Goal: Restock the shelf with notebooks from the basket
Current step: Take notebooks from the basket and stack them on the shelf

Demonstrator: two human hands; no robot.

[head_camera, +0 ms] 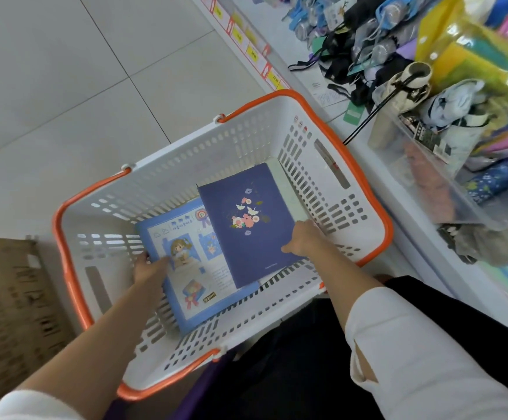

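Both our hands are in the white slotted plastic basket w/ orange rim, just beside the white shop shelf. Left hand has its grip on the left edge of the light-blue illustrated notebook. Right hand curls round the right edge of the navy floral notebook, which lies atop the blue one nr the basket's middle.

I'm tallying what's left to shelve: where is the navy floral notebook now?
Head view: the floral notebook lies in the basket, right of centre, overlapping the light blue notebook on its left; the right hand grips its near right edge.
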